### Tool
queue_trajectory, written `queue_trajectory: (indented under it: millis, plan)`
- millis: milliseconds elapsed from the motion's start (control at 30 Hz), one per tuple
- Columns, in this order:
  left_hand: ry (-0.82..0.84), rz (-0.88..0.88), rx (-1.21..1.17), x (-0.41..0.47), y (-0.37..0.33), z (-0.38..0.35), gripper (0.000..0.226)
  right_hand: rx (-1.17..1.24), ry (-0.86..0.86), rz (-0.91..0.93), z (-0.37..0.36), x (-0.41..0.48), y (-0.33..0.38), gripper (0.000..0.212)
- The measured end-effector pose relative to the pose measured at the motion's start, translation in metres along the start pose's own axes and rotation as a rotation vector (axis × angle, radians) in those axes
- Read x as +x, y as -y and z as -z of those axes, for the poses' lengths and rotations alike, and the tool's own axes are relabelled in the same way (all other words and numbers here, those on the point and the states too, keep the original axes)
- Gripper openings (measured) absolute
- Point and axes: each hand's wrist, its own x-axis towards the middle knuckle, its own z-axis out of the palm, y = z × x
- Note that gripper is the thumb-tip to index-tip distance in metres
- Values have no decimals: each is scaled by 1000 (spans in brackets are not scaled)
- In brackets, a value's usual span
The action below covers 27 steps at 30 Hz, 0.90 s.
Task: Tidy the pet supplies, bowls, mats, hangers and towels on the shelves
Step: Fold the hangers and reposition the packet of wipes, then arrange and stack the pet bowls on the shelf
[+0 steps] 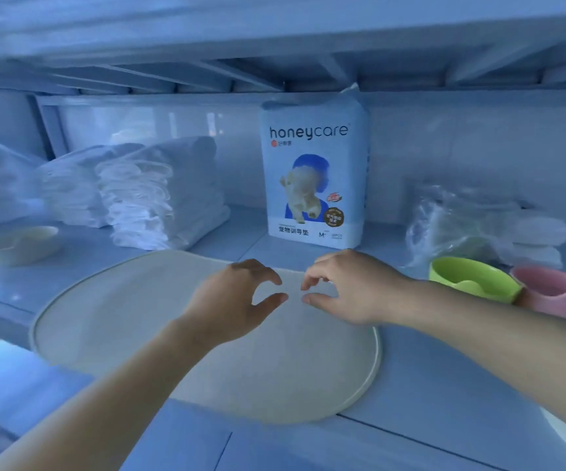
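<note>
The mat (111,317) lies flat on the shelf (444,368), close to the front. It is big, pale and oval, with a small raised rim all round. It looks thin and bendy, like soft rubber. I think it is light, and it would flop if you lifted it by one side only. The best place to take it is at the rim, one hand on each side. It will not break, but it may grip the shelf a bit when you slide it.

Both hands are over the far part of the mat. The left hand (237,300) and the right hand (349,287) are near each other but apart. The fingers (264,270) on each hand are bent, with a gap between thumb and first finger. They hold nothing. I cannot tell if they touch the mat.

On the right, just beside the mat, are a green bowl (472,280) and a pink bowl (560,294), side by side. They look like hard, light plastic. On the left is a cream bowl (20,243).

Farther back, white towels (159,195) sit in soft folded piles. A pack (314,178) of pet pads stands up at the back, in the middle. A clear bag (461,226) lies back on the right.
</note>
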Motion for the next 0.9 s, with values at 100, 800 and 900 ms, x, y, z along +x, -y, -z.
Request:
queue_trajectory:
  millis: [100,800,900]
  plan:
    - [2,93,48,-41,46,19,33,27,38,76,-22,33,44,24]
    - [32,498,259,-189,262,108,33,248,121,301,-143,237,246,24]
    - [46,483,275,-184,294,114,33,279,109,303,-156,275,254,28]
